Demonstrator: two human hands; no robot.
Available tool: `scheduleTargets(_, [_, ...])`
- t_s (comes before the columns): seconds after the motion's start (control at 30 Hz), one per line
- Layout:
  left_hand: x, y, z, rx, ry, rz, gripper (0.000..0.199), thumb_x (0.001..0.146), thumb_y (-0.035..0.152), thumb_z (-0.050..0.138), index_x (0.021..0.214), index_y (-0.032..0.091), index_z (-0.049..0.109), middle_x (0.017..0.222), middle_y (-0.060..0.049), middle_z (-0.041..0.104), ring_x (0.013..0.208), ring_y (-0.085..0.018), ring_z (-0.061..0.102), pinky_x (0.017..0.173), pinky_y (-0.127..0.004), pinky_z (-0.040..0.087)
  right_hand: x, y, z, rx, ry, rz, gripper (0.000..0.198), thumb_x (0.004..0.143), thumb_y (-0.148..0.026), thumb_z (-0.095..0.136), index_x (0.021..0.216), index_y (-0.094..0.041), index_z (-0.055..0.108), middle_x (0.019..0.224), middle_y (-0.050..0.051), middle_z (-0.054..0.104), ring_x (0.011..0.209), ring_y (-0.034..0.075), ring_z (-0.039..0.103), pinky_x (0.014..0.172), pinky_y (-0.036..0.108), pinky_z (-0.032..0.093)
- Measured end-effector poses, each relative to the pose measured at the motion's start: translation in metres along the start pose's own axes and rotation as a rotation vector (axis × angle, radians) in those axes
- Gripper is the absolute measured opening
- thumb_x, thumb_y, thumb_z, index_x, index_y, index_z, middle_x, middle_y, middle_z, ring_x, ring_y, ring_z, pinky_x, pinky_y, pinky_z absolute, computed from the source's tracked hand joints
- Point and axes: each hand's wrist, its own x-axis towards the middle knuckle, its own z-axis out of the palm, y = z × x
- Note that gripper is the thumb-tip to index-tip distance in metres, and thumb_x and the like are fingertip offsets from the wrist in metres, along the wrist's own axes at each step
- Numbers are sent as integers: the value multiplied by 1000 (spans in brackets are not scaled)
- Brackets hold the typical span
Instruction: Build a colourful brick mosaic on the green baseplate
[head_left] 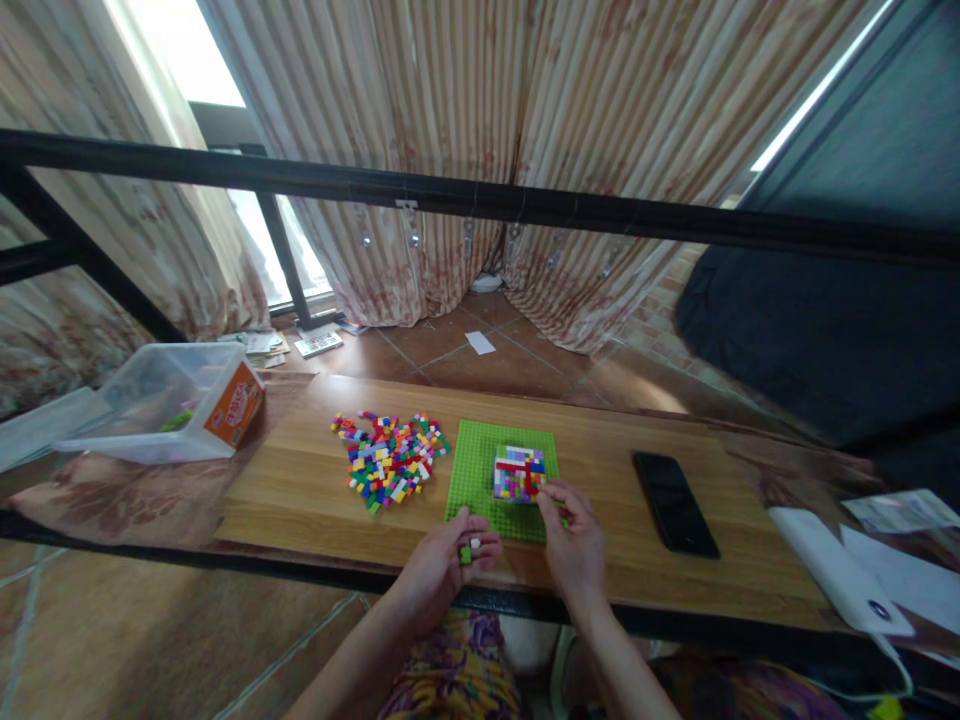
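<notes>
While both forearms come up from the bottom edge, the hands sit at the near edge of the wooden table (315,490), close together.

Left hand (442,562): palm angled inward, fingers curled loosely, resting at the front edge of the green baseplate (474,470). It holds a small green brick (466,555) pinched between thumb and fingers; a tiny white piece (475,544) sits just beside it at the fingertips. Grip closed on the brick.

Right hand (574,540): back of hand up, wrist straight, fingers bent down toward the right front corner of the baseplate. Fingertips touch or nearly touch the multicolour brick block (519,473) standing on the plate. Fingers curled; can't tell whether anything is pinched in them.

Block: square, mixed colours with red strips on top, on the right half of the baseplate.

Loose brick pile (388,460) lies just left of the baseplate, not touching either hand. Black phone (675,502) flat on the table, right of the right hand, apart. Clear plastic bin (161,400) off the table's left end. White device (836,580) at far right.
</notes>
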Motion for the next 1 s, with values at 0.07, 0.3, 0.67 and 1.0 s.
scheduleTargets(0.07, [-1,3,3,-56,-41,-30,39,93,47,54,103,10,61,100,-16,69,93,-21,67,89,-33,50,-12,-10,-4,-13,-43,-25,25,89,-41,57,92,-22,73,108,10,67,104,23,62,91,42,49])
scheduleTargets(0.3, [-2,9,7,-177,-178,-84,45,97,50,42,106,10,62,103,-14,68,88,-19,65,87,-32,48,-41,-34,-8,-134,-329,-165,22,92,-33,55,105,-31,73,123,8,62,114,24,58,97,46,49])
scheduleTargets(0.67, [-6,5,9,-197,-231,-117,48,98,49,39,110,9,63,105,-14,67,87,-18,62,85,-31,47,-48,-33,-3,-227,-386,-209,19,91,-28,56,100,-31,73,125,7,60,116,26,56,97,47,49])
scheduleTargets(1.0, [-2,-10,8,28,-67,-22,32,75,40,78,85,11,67,80,-6,68,72,-14,62,73,-27,49,-47,-32,-6,-242,-385,-184,18,92,-22,51,93,-24,69,124,10,60,116,27,55,97,49,47])
